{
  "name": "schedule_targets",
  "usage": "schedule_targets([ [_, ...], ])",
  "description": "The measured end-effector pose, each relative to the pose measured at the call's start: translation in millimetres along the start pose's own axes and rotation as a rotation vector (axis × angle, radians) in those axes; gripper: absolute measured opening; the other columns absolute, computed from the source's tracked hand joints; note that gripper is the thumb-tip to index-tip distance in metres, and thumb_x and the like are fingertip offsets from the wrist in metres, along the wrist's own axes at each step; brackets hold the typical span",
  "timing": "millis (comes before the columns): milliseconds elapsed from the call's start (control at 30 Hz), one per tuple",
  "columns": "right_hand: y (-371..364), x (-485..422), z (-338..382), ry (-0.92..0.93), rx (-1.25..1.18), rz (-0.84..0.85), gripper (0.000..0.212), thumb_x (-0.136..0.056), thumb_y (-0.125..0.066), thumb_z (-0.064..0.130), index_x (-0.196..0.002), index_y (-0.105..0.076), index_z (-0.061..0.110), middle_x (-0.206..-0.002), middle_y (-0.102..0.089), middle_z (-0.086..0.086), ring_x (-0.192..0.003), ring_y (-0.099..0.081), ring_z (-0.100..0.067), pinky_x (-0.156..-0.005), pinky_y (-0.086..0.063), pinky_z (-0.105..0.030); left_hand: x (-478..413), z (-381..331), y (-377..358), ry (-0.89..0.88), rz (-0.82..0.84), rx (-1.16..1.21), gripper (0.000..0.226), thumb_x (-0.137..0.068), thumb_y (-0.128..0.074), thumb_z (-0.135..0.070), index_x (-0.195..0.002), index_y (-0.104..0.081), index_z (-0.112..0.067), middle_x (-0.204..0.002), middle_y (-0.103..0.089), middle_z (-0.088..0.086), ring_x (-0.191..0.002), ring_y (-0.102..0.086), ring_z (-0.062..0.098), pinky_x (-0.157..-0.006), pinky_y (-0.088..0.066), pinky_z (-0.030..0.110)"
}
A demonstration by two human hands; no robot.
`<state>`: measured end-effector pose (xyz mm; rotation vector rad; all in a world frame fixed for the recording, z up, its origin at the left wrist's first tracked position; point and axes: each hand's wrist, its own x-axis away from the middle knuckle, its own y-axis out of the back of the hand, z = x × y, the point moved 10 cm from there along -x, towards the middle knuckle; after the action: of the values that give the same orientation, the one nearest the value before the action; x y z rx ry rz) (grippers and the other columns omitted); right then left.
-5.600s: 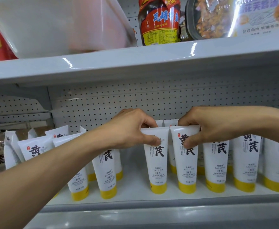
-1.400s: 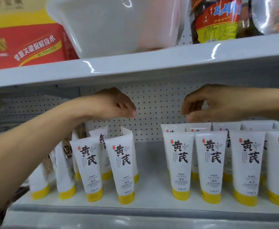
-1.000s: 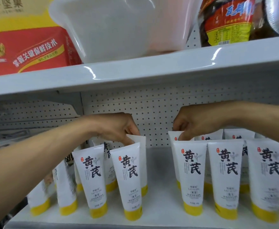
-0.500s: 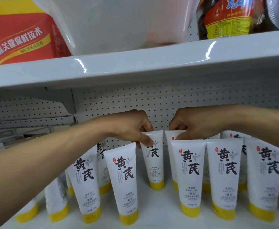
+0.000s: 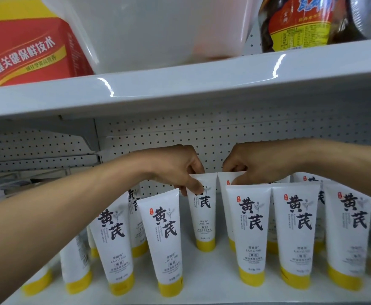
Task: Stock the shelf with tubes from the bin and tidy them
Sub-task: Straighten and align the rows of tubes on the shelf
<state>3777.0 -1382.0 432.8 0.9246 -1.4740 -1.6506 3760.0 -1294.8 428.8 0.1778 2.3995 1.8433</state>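
White tubes with yellow caps stand cap-down on the white shelf [image 5: 213,280]. My left hand [image 5: 175,167] pinches the top edge of one tube [image 5: 203,216] standing upright in the back row, in the gap between two groups. My right hand [image 5: 255,166] pinches the top of the neighbouring back-row tube [image 5: 224,183], which is mostly hidden behind a front-row tube [image 5: 249,234]. More tubes stand to the left [image 5: 162,241] and to the right [image 5: 296,236].
The upper shelf [image 5: 180,89] hangs low over my hands. On it sit a translucent white bin [image 5: 158,29], a red and yellow carton [image 5: 26,49] and a dark jar with a red label [image 5: 301,23]. Perforated back panel [image 5: 246,130] closes the rear.
My left hand grasped a tube from the left group and shifted it right into the gap, beside the back-row tube my right hand holds. Both hands now sit close together.
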Motion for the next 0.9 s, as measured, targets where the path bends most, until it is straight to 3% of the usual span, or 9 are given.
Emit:
schedule_targets([
  [133, 0, 0, -1, 0.001, -0.003, 0.005, 0.016, -0.091, -0.063, 0.029, -0.094, -0.071, 0.016, -0.091, -0.072, 0.001, -0.084, -0.066, -0.015, -0.075, -0.055, -0.031, 0, 0, 0, 0.005, 0.006, -0.007, 0.016, -0.086, -0.071, -0.021, -0.101, -0.073, -0.016, -0.091, -0.076, -0.008, -0.076, -0.072, 0.008, -0.063, -0.053, 0.017],
  [233, 2, 1, -3, -0.008, -0.048, -0.002, 0.016, -0.091, -0.063, 0.033, -0.098, -0.07, 0.021, -0.092, -0.072, 0.007, -0.082, -0.066, -0.008, -0.068, -0.053, -0.018, 2, 1, 5, 0.002, -0.007, -0.043, 0.023, -0.085, -0.071, -0.029, -0.107, -0.071, -0.022, -0.099, -0.075, -0.009, -0.088, -0.071, 0.008, -0.084, -0.056, 0.026],
  [300, 8, 4, -4, -0.006, -0.075, -0.044, 0.021, -0.089, -0.065, 0.037, -0.107, -0.067, 0.027, -0.099, -0.069, 0.015, -0.089, -0.065, -0.001, -0.077, -0.052, -0.015, 9, 1, 13, 0.002, -0.037, -0.04, 0.03, -0.087, -0.069, -0.034, -0.115, -0.067, -0.026, -0.106, -0.073, -0.012, -0.096, -0.067, 0.002, -0.093, -0.051, 0.023],
  [367, 18, 9, -5, -0.006, -0.078, -0.126, 0.027, -0.087, -0.065, 0.042, -0.113, -0.062, 0.036, -0.107, -0.063, 0.022, -0.098, -0.06, 0.004, -0.083, -0.047, -0.015, 21, 0, 24, 0.004, -0.11, -0.041, 0.033, -0.089, -0.064, -0.04, -0.121, -0.062, -0.03, -0.112, -0.068, -0.016, -0.101, -0.063, -0.003, -0.09, -0.046, 0.011],
  [467, 29, 25, 7, 0.048, -0.099, -0.241, 0.019, -0.086, -0.062, 0.047, -0.104, -0.062, 0.044, -0.098, -0.064, 0.028, -0.094, -0.059, 0.01, -0.076, -0.043, -0.01, 51, -9, 37, -0.004, -0.263, -0.058, 0.039, -0.085, -0.05, -0.059, -0.116, -0.061, -0.036, -0.109, -0.062, -0.022, -0.099, -0.057, -0.01, -0.081, -0.042, 0.006],
  [567, 28, 40, 22, 0.092, -0.148, -0.249, 0.024, -0.08, -0.058, 0.057, -0.094, -0.068, 0.039, -0.089, -0.068, 0.028, -0.084, -0.063, 0.011, -0.071, -0.047, -0.012, 80, -11, 29, 0.047, -0.253, -0.092, 0.066, -0.071, -0.033, -0.086, -0.107, -0.062, -0.039, -0.103, -0.063, -0.021, -0.095, -0.058, -0.005, -0.081, -0.047, 0.018],
  [667, 17, 49, 31, 0.08, -0.112, -0.167, 0.041, -0.073, -0.052, 0.066, -0.096, -0.07, 0.037, -0.089, -0.07, 0.025, -0.084, -0.065, 0.006, -0.078, -0.054, -0.023, 96, -7, 15, 0.154, -0.158, -0.371, 0.08, -0.055, -0.03, -0.098, -0.099, -0.062, -0.04, -0.094, -0.065, -0.02, -0.089, -0.059, 0.001, -0.077, -0.047, 0.026],
  [800, 0, 54, 25, -0.005, -0.057, -0.091, 0.032, -0.078, -0.063, 0.061, -0.092, -0.068, 0.033, -0.086, -0.071, 0.021, -0.078, -0.066, 0.002, -0.077, -0.057, -0.033, 99, -11, 5, 0.209, -0.131, -0.554, 0.049, -0.069, -0.06, -0.076, -0.086, -0.069, -0.031, -0.079, -0.068, -0.012, -0.077, -0.056, 0.003, -0.062, -0.031, 0.016],
  [900, -12, 52, 21, -0.033, -0.031, -0.06, 0.026, -0.077, -0.07, 0.055, -0.088, -0.064, 0.032, -0.083, -0.07, 0.021, -0.074, -0.065, 0.002, -0.071, -0.057, -0.031, 95, -10, 4, 0.226, -0.146, -0.448, 0.028, -0.077, -0.069, -0.058, -0.083, -0.069, -0.031, -0.081, -0.066, -0.011, -0.078, -0.059, 0.008, -0.06, -0.044, 0.025],
])
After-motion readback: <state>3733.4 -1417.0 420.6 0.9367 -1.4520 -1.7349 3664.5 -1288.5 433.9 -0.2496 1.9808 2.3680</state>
